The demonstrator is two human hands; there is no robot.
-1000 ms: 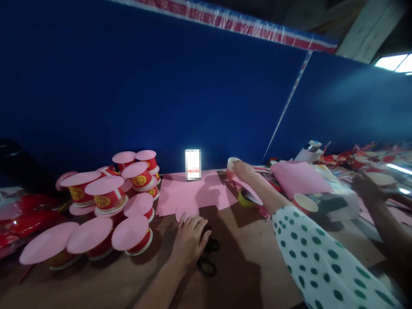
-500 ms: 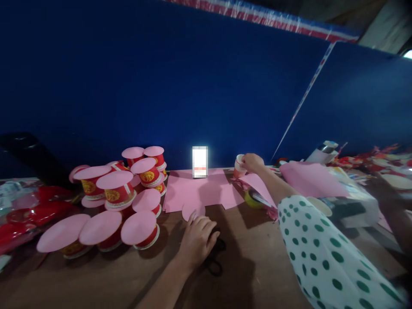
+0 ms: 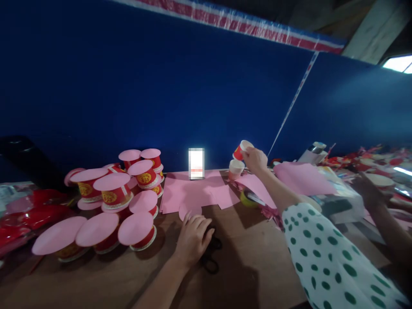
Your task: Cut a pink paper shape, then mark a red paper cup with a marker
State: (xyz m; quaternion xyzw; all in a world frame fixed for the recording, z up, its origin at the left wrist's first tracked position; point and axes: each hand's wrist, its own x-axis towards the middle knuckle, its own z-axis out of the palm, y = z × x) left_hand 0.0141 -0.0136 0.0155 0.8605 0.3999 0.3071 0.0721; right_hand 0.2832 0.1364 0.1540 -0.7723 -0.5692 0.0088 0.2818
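Raised over the back right of the table, my right hand grips the rim of a red paper cup that is tilted with its white mouth toward me. Just below it a pale paper cup stands upright. My left hand rests on the table with fingers apart, their tips on a small pink paper disc. Black-handled scissors lie partly under and beside that hand. Behind the disc are flat pink paper sheets.
Several red cups topped with pink discs crowd the left. Red glossy wrapping lies beyond them. A yellow-green roll and more pink paper are at right. Another person's hand reaches in there. A blue partition rises behind.
My right hand has lifted the red cup up from the pale cup, which stays on the table. My left hand remains at the pink disc. Another person's arm has come further into view at right.
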